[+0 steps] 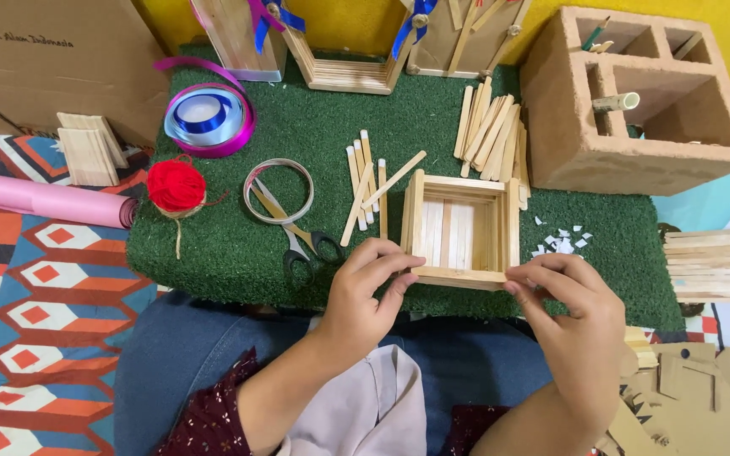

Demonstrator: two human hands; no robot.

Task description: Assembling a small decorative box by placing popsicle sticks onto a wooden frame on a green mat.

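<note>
Stick box (pixel 460 230) sits open-side up, both hands (pixel 363 287) (pixel 568 304) pinching its near wall

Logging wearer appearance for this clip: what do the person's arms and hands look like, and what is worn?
Both hands, left hand and right hand, are bare: no gloves, rings or watch visible. The dark maroon sleeves carry a small floral print and are pushed up, leaving the forearms uncovered.
</note>
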